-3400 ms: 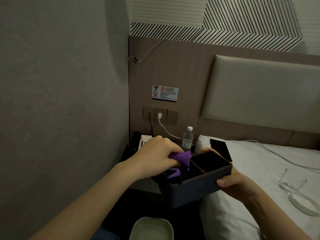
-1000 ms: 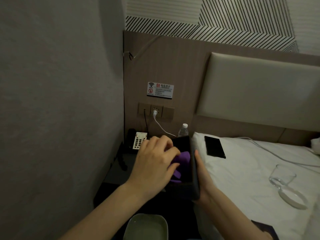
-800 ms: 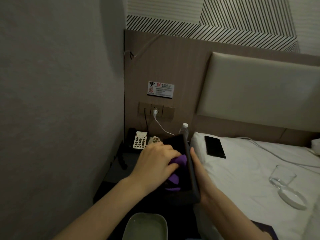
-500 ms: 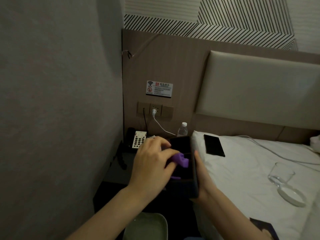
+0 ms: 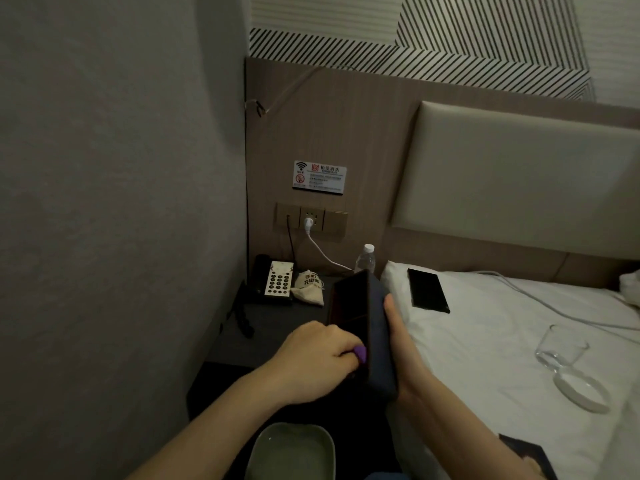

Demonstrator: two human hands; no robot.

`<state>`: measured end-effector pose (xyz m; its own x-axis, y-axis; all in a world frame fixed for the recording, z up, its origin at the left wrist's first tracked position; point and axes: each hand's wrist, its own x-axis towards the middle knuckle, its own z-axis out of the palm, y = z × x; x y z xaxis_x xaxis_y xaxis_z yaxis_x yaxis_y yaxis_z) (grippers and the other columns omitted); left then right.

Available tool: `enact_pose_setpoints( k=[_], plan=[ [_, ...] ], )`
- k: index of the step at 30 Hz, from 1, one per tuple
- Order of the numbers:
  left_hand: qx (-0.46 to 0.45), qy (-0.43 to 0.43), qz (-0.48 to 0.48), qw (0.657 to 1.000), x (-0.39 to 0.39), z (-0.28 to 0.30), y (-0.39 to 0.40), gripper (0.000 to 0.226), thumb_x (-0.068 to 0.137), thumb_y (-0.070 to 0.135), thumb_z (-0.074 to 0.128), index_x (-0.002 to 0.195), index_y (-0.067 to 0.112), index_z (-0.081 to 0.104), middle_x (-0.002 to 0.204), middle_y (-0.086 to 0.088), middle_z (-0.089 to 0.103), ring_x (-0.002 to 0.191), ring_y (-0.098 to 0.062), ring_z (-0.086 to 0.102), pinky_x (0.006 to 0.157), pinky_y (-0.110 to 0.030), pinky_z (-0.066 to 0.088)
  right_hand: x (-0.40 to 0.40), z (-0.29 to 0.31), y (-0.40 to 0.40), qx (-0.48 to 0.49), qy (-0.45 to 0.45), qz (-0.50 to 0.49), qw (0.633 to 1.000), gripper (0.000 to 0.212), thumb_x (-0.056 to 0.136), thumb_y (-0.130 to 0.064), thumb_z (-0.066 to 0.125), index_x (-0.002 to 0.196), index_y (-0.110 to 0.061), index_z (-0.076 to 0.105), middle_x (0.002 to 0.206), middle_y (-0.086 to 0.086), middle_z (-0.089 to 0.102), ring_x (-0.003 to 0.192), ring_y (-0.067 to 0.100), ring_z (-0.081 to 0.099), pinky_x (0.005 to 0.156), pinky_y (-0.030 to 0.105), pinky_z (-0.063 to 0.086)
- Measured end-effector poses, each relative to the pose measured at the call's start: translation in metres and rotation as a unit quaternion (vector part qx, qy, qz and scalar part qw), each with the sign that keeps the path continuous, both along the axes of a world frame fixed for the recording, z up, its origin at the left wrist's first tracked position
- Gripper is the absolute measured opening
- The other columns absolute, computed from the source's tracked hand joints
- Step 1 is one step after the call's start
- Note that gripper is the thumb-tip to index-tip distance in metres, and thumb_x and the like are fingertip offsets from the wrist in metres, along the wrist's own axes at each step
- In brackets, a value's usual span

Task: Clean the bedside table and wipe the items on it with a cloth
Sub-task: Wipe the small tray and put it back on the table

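Note:
A dark divided box [image 5: 375, 327] is tipped on its side above the dark bedside table [image 5: 263, 327], its opening facing left. My right hand [image 5: 398, 344] holds it from the right, thumb lying along its upper side. My left hand [image 5: 318, 358] grips a purple cloth [image 5: 464, 353] at the box's near compartment; only a small bit of cloth shows between the fingers. On the table at the back stand a phone [image 5: 275, 280], a small cloth pouch [image 5: 308, 287] and a water bottle [image 5: 365, 259].
A grey wall closes the left side. A white cable [image 5: 322, 252] runs from the wall socket. On the bed to the right lie a black smartphone [image 5: 427, 291], a glass [image 5: 561, 346], a white saucer [image 5: 580, 391] and a booklet [image 5: 530, 455]. A pale bowl [image 5: 291, 452] sits near the bottom edge.
My left hand has slid with the cloth from the box's far compartment toward its near end. The pouch behind is now uncovered. My right hand keeps holding the tipped box.

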<state>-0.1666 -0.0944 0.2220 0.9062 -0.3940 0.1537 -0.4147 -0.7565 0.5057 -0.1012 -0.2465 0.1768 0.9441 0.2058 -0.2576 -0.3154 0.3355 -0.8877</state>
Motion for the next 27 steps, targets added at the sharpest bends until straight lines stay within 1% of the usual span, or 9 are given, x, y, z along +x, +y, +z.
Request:
enact_pose_setpoints(
  k=[1,3,6,10,13,17,22,23,27],
  plan=[
    [-0.085,0.049,-0.004,0.995,0.0,0.001,0.004,0.019,0.092,0.021,0.053,0.083,0.027,0.068,0.081,0.003,0.071,0.081,-0.008,0.065,0.074,-0.025,0.05,0.0,-0.001,-0.002,-0.002,0.013,0.002,1.0,0.057,0.089,-0.063,0.042,0.11,-0.014,0.063,0.085,0.006,0.073,0.073,0.021,0.07,0.069,0.033,0.053],
    [-0.314,0.146,-0.006,0.938,-0.002,0.006,0.009,0.022,0.094,0.009,0.054,0.09,0.021,0.071,0.084,0.001,0.073,0.077,-0.008,0.066,0.071,-0.017,0.05,0.002,0.001,-0.004,0.004,0.042,-0.006,0.999,0.063,0.094,-0.06,0.036,0.115,-0.005,0.059,0.084,0.011,0.071,0.074,0.023,0.068,0.064,0.03,0.053],
    [-0.516,0.095,0.076,0.848,0.005,0.015,0.025,0.025,0.095,0.008,0.051,0.088,0.019,0.072,0.078,0.007,0.073,0.072,-0.005,0.065,0.063,-0.011,0.048,0.003,0.004,-0.011,0.033,0.049,-0.018,0.998,0.067,0.09,-0.064,0.041,0.127,-0.011,0.058,0.097,0.014,0.072,0.082,0.027,0.069,0.069,0.036,0.052],
    [-0.41,-0.109,0.14,0.895,0.022,0.036,0.039,0.023,0.101,0.026,0.041,0.097,0.027,0.064,0.087,0.006,0.068,0.081,-0.006,0.065,0.07,-0.022,0.05,-0.002,0.003,-0.012,0.079,0.058,0.035,0.995,0.071,0.08,-0.068,0.051,0.126,-0.015,0.062,0.114,0.019,0.069,0.092,0.035,0.069,0.081,0.044,0.055],
    [-0.37,-0.163,0.156,0.901,0.034,0.052,0.031,0.022,0.102,0.031,0.037,0.101,0.02,0.057,0.095,-0.002,0.064,0.088,-0.014,0.061,0.077,-0.033,0.049,-0.002,0.007,-0.001,0.078,0.058,0.042,0.994,0.069,0.082,-0.064,0.055,0.131,-0.015,0.059,0.127,0.02,0.062,0.114,0.038,0.06,0.101,0.05,0.046],
    [-0.519,-0.004,0.201,0.831,0.046,0.068,0.009,0.018,0.102,0.036,0.037,0.106,0.028,0.053,0.106,0.0,0.062,0.099,-0.018,0.06,0.076,-0.03,0.049,-0.004,0.007,0.01,0.064,0.064,0.05,0.995,0.062,0.083,-0.06,0.059,0.127,-0.016,0.063,0.125,0.017,0.064,0.116,0.034,0.06,0.105,0.047,0.044],
    [-0.608,0.202,0.164,0.75,0.052,0.066,0.002,0.027,0.098,0.026,0.044,0.124,0.021,0.049,0.116,-0.011,0.057,0.099,-0.026,0.059,0.067,-0.032,0.05,-0.009,0.003,0.008,0.101,0.1,0.091,0.986,0.063,0.08,-0.06,0.065,0.121,-0.013,0.068,0.111,0.018,0.07,0.093,0.033,0.071,0.073,0.041,0.058],
    [-0.594,0.212,0.145,0.763,0.053,0.066,0.004,0.025,0.095,0.022,0.047,0.12,0.022,0.052,0.116,-0.011,0.057,0.099,-0.026,0.059,0.067,-0.031,0.05,-0.009,0.002,0.007,0.102,0.102,0.1,0.985,0.063,0.079,-0.061,0.066,0.121,-0.013,0.068,0.112,0.018,0.07,0.094,0.033,0.071,0.073,0.041,0.057],
    [-0.319,0.086,0.136,0.934,0.054,0.063,0.019,0.047,0.084,0.007,0.063,0.122,0.029,0.047,0.107,0.008,0.052,0.094,-0.012,0.058,0.064,-0.021,0.051,-0.004,0.0,-0.002,0.119,0.098,0.091,0.984,0.066,0.08,-0.06,0.065,0.129,-0.016,0.062,0.127,0.017,0.063,0.106,0.031,0.066,0.086,0.041,0.055]
  ],
)
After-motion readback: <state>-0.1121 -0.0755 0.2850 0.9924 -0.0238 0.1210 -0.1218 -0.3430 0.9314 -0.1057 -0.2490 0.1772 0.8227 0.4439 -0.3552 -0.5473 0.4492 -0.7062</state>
